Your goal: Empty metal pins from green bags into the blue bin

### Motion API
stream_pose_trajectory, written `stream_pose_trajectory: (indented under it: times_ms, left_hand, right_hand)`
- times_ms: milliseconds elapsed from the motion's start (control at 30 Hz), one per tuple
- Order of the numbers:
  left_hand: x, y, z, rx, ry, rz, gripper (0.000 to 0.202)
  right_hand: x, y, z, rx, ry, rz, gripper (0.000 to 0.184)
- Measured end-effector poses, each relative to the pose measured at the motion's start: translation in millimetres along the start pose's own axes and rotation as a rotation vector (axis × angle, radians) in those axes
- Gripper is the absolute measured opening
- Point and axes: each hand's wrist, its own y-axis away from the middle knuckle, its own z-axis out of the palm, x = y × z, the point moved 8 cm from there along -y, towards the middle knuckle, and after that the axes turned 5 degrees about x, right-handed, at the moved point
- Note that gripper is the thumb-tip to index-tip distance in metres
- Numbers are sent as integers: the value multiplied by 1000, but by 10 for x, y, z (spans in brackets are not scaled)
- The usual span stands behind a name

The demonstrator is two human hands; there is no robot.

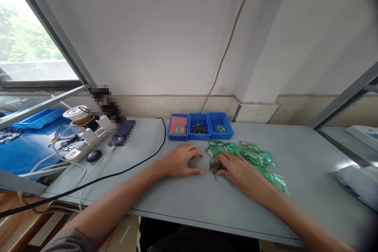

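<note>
Right hand (238,171) in the metal bits (214,168), left hand (181,160) just hanging open

So the right fingers and thumb are curled down over a little pile of screw-like metal bits on the grey table (174,201); can't tell from here if they've actually pinched any. The left hand's right across from it, thumb and fingers spread in a wide C, holding nothing. Green plastic packets (256,156) are heaped behind and beside the right hand. Further back, three blue bins sit side by side: left bin (178,138) with something pinkish, middle bin (200,137) with dark metal pieces, right bin (223,136) with small silvery ones. Black cable (118,174) snakes off left.
</note>
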Motion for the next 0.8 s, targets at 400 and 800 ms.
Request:
stream_pose_trajectory:
  times_ms: [400,800]
  left_hand:
    - [-70,-34,67,57,-100,20,41]
    - [-225,-32,6,73,-33,-40,25]
  right_hand:
    - [-159,-391,235,48,10,-153,10]
    - [-32,-489,284,106,-212,-45,11]
